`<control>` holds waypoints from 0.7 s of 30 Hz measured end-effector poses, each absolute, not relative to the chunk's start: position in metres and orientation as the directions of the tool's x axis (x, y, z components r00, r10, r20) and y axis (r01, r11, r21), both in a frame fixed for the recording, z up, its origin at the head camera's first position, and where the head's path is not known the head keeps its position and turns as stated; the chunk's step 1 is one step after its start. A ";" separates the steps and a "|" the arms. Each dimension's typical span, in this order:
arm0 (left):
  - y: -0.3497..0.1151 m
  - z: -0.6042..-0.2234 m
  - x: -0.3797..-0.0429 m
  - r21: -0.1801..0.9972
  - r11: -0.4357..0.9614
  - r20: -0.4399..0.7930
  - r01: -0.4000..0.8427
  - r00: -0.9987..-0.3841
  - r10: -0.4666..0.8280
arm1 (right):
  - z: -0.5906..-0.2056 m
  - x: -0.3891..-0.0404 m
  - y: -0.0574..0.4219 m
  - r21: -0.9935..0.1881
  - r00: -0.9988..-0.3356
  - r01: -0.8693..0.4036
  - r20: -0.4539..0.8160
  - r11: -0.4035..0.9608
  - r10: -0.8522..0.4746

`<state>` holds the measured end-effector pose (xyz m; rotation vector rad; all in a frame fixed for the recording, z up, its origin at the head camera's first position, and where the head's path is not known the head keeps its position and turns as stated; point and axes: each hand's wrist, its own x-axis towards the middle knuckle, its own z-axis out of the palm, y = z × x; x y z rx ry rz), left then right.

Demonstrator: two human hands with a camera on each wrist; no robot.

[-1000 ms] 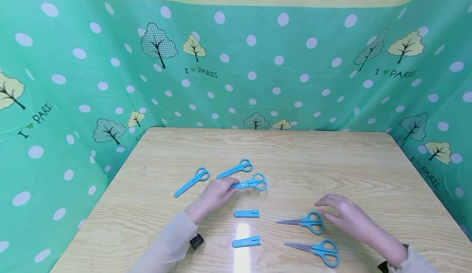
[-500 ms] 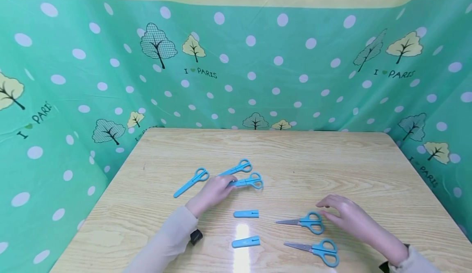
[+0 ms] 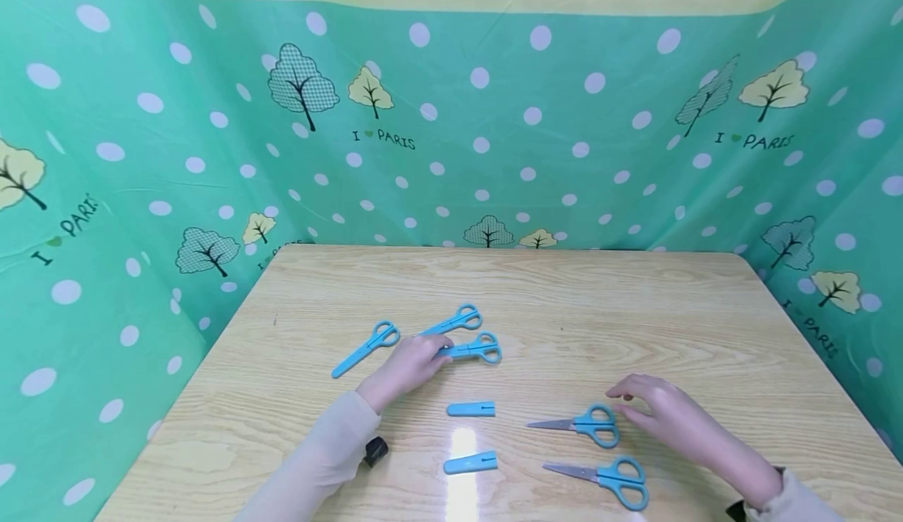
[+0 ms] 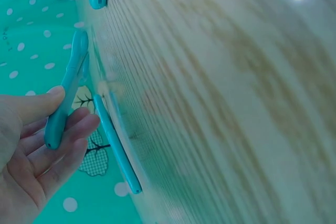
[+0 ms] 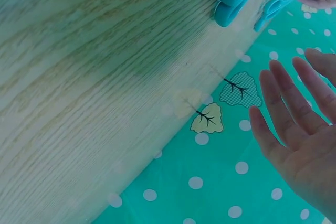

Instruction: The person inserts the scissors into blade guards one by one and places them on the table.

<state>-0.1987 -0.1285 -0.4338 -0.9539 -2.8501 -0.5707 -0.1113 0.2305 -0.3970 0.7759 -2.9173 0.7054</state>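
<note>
My left hand [image 3: 411, 363] pinches the sheathed end of a pair of blue scissors [image 3: 462, 350] between thumb and fingers, the handle rings pointing right. In the left wrist view the thumb presses on the blue sheath [image 4: 62, 111]. Two more sheathed scissors lie close by: one pair [image 3: 361, 352] left of the hand, another pair [image 3: 446, 325] just behind it, its tip hidden. My right hand [image 3: 663, 412] hovers, fingers relaxed and holding nothing, beside the rings of bare-bladed scissors [image 3: 584, 425]. A second bare pair [image 3: 605, 476] lies nearer the front.
Two loose blue sheaths [image 3: 471, 409] lie in the middle of the wooden table [image 3: 564, 295], one nearer the front, left of the bare blades. A green dotted curtain [image 3: 508, 130] hangs behind and at the sides. Light glares off the front of the tabletop.
My left hand has shifted slightly left with the sheathed scissors, now covering the tip of the pair behind. The right hand has hardly moved.
</note>
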 end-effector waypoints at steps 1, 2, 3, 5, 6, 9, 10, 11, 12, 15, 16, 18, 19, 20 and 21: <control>-0.128 -0.434 -0.199 0.321 0.737 0.192 0.595 -0.803 0.565 | -0.397 -0.111 0.231 -0.419 -0.873 -0.482 0.155 0.770 -0.463; -0.128 -0.434 -0.199 0.321 0.737 0.191 0.595 -0.803 0.565 | -0.397 -0.111 0.231 -0.418 -0.872 -0.485 0.159 0.768 -0.463; -0.128 -0.434 -0.199 0.322 0.737 0.189 0.594 -0.803 0.565 | -0.397 -0.111 0.231 -0.420 -0.870 -0.487 0.162 0.766 -0.465; -0.128 -0.434 -0.199 0.326 0.739 0.181 0.589 -0.806 0.563 | -0.398 -0.111 0.231 -0.421 -0.867 -0.494 0.166 0.761 -0.470; -0.128 -0.434 -0.199 0.330 0.739 0.178 0.587 -0.808 0.562 | -0.398 -0.112 0.231 -0.421 -0.865 -0.497 0.170 0.758 -0.472; -0.128 -0.434 -0.200 0.335 0.743 0.165 0.580 -0.812 0.560 | -0.398 -0.112 0.231 -0.421 -0.860 -0.505 0.180 0.753 -0.477; -0.128 -0.434 -0.200 0.338 0.744 0.161 0.577 -0.814 0.558 | -0.398 -0.112 0.231 -0.422 -0.860 -0.506 0.179 0.753 -0.478; -0.128 -0.434 -0.200 0.340 0.744 0.158 0.575 -0.815 0.558 | -0.398 -0.112 0.231 -0.421 -0.861 -0.504 0.179 0.754 -0.476; -0.129 -0.434 -0.200 0.342 0.744 0.156 0.574 -0.815 0.558 | -0.398 -0.112 0.231 -0.425 -0.863 -0.501 0.174 0.754 -0.475; -0.130 -0.435 -0.200 0.353 0.741 0.148 0.571 -0.816 0.559 | -0.398 -0.112 0.231 -0.434 -0.868 -0.488 0.152 0.757 -0.472; -0.130 -0.434 -0.200 0.357 0.740 0.144 0.569 -0.817 0.559 | -0.398 -0.112 0.231 -0.437 -0.870 -0.483 0.146 0.759 -0.471; -0.130 -0.435 -0.201 0.355 0.740 0.138 0.572 -0.814 0.564 | -0.398 -0.112 0.232 -0.442 -0.872 -0.479 0.139 0.758 -0.470; -0.131 -0.434 -0.201 0.353 0.741 0.132 0.571 -0.815 0.565 | -0.398 -0.112 0.232 -0.441 -0.872 -0.480 0.139 0.759 -0.470; -0.131 -0.435 -0.201 0.350 0.743 0.127 0.571 -0.815 0.566 | -0.398 -0.112 0.232 -0.442 -0.871 -0.480 0.141 0.758 -0.470; -0.131 -0.435 -0.201 0.345 0.745 0.120 0.570 -0.815 0.567 | -0.398 -0.112 0.232 -0.441 -0.871 -0.481 0.144 0.758 -0.469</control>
